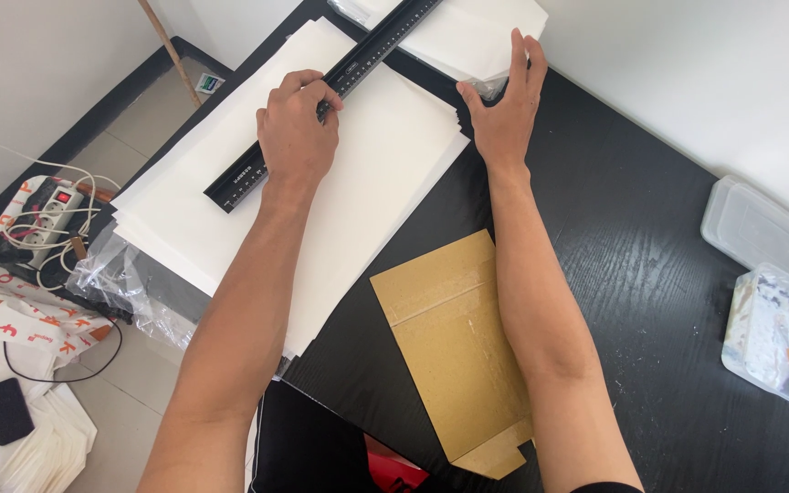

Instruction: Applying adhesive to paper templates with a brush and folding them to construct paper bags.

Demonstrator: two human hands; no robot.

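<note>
**Ruler pinned on paper stack**

Floor, far left: power strip [47,215] tangled in cord, phone [6,411]. Left hand [296,132] fisted down on black ruler [321,100], lying diagonally across white paper stack [230,210] on black desk [650,274]; ruler's top end cut off. Right hand [504,105] flat, fingers spread, at stack's edge. Cardboard piece [454,347] partly under forearm. Plastic tubs [760,228] far right, contents unclear.

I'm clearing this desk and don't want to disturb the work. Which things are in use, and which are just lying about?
In use:
- black ruler, pressed down by the left hand
- stack of white paper under it
- right hand, flat at the stack's edge

Lying about:
- flattened cardboard
- two clear plastic tubs
- power strip and phone on the floor
</note>
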